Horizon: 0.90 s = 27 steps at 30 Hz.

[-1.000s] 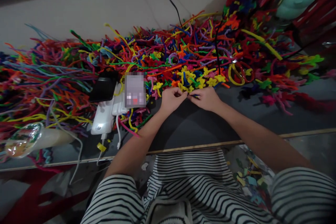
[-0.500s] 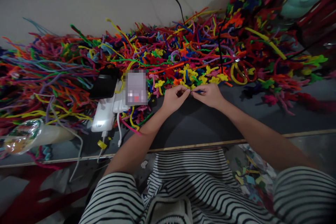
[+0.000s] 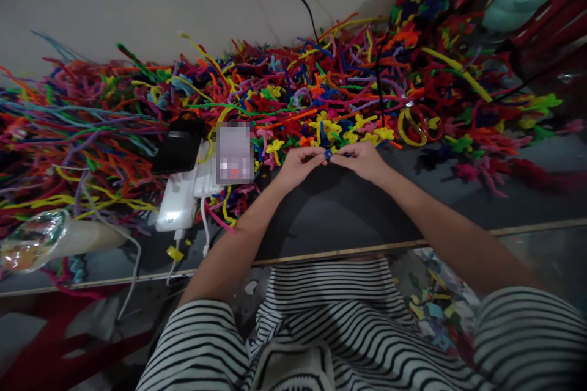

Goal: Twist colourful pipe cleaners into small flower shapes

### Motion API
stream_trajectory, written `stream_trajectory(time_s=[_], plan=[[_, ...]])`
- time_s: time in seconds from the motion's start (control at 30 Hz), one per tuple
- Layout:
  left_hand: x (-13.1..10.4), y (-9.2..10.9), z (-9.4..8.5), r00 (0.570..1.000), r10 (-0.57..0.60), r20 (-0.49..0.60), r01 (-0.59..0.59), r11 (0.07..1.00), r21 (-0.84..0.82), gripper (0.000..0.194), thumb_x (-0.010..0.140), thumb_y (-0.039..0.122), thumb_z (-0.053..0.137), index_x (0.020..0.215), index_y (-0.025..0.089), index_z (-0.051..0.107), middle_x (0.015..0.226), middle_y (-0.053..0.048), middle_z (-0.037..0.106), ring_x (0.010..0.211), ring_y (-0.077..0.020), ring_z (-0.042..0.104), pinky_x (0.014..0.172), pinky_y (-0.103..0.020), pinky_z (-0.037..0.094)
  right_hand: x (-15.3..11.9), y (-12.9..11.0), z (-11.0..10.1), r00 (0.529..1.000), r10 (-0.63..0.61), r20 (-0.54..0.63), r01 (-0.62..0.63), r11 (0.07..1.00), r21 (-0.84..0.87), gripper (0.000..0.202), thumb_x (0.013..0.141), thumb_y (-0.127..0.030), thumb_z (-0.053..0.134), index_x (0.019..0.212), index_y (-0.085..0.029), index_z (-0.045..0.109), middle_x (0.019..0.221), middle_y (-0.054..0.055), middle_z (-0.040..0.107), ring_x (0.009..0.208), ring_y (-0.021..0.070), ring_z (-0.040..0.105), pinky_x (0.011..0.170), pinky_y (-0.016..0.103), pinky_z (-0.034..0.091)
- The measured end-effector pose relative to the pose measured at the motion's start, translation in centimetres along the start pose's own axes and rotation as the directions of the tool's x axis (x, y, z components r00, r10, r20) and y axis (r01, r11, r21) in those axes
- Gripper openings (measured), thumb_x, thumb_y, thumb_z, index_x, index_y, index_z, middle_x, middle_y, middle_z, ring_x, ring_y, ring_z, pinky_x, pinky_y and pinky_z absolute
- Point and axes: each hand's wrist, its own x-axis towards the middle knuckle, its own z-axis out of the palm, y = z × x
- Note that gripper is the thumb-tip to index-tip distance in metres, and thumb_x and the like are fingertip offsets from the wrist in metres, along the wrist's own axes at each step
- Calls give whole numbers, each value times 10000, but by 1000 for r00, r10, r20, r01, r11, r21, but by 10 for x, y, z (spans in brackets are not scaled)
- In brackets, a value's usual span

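A small curled piece of blue pipe cleaner point(image 3: 328, 155) is pinched between my two hands over the dark table. My left hand point(image 3: 298, 167) grips it from the left, thumb and fingertips pressed together. From the right, my right hand point(image 3: 361, 161) holds its other side in a similar pinch. The fingertips of both hands nearly meet, and they cover part of the piece. Just beyond them lie yellow pipe-cleaner flowers point(image 3: 331, 128), mixed with orange and pink ones.
A long heap of coloured pipe cleaners point(image 3: 105, 116) runs along the wall. Scissors point(image 3: 413, 125) lie right of my hands. To the left are a black phone point(image 3: 180, 145), a white power bank point(image 3: 177, 204) with cables, and a lidded plastic cup point(image 3: 87, 238) on its side near the table edge point(image 3: 321, 255).
The blue piece now shows as a small curl between my fingertips; before, it was mostly hidden in my right hand. The whole view has shifted slightly.
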Motion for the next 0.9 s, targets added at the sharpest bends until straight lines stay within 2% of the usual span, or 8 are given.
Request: stream_trajectory(time_s=[0.13,0.23,0.37,0.47,0.73,0.9], plan=[[1,-6,2,997,45,-68,-44,999,8,499,789,638,735,941,164,759,786,-58,747,715,-134,665,693,-256,522,0,-2,0,1000,-16,7,16,999,39,408,720,-537,730,699,-130,727,529,-16,514,491,70,372,504,253,239],[0,-6,3,988,102,-117,-99,995,30,461,817,590,735,1037,186,772,915,-70,777,818,-153,698,769,-269,540,0,-6,1,998,1,65,-10,989,148,346,732,-481,714,700,-137,703,465,-43,469,432,63,363,469,244,237],[-1,-3,1,988,134,-81,-127,988,94,367,862,533,712,991,202,803,980,-79,795,893,-190,724,827,-296,549,-1,-10,2,980,14,200,-68,962,264,277,725,-417,707,705,-142,686,421,-66,454,368,58,370,430,232,270],[-1,-2,0,990,125,-57,-119,987,111,339,855,509,724,970,202,809,967,-81,800,888,-195,732,827,-297,557,-1,-10,1,969,-4,247,-74,949,305,233,723,-371,702,674,-145,674,424,-67,474,354,51,388,419,224,287],[-4,1,1,996,62,-58,-60,998,37,249,834,409,754,916,181,811,885,-72,792,822,-173,723,782,-278,567,-5,-15,-1,959,-5,284,-79,956,284,245,760,-373,691,709,-134,682,472,-37,565,348,57,441,396,220,287],[-5,3,2,996,70,-58,-67,997,39,251,828,432,765,886,193,812,833,-61,788,796,-179,729,767,-287,576,-4,-14,-1,951,-29,307,-58,961,271,284,777,-408,689,688,-140,665,476,-30,571,362,63,461,405,219,318]])
